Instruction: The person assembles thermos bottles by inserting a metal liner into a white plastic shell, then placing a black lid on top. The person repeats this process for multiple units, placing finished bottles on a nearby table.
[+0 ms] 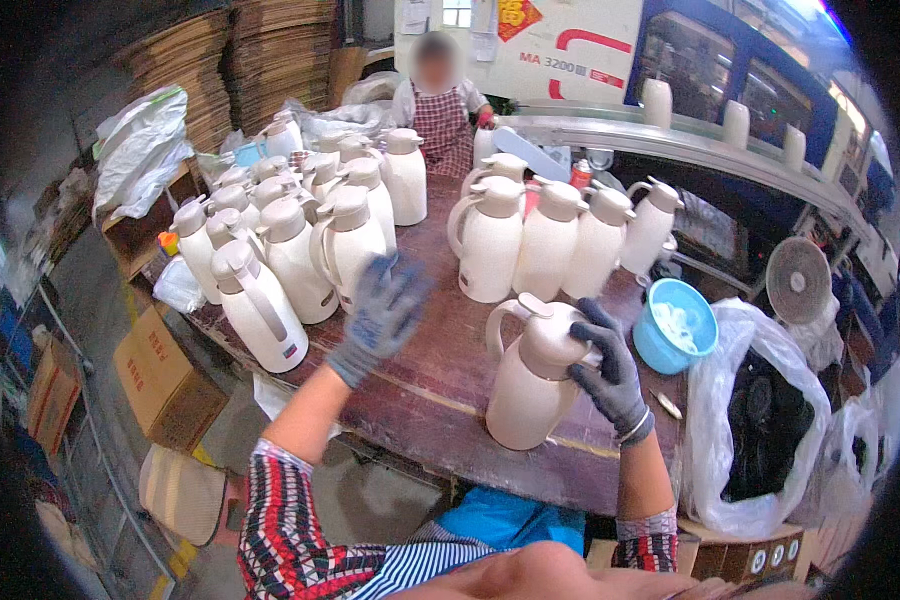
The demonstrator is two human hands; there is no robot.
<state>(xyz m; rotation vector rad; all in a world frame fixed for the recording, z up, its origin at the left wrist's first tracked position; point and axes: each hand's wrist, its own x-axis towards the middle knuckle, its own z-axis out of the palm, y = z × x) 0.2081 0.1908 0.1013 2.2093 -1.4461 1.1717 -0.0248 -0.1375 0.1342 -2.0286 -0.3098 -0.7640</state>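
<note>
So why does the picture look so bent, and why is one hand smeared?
In the head view the fisheye lens bows the table edge and darkens the corners; the left hand is blurred, the right hand on the cream jug is sharp; a window at upper right glares.

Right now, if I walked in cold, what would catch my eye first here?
Probably the crowd of cream jugs filling the far half of the dark wooden table. Nearer, the gloved right hand rests on the top of one jug standing alone, while the left hand hovers blurred above the table. A blue bowl sits at the right edge.
</note>
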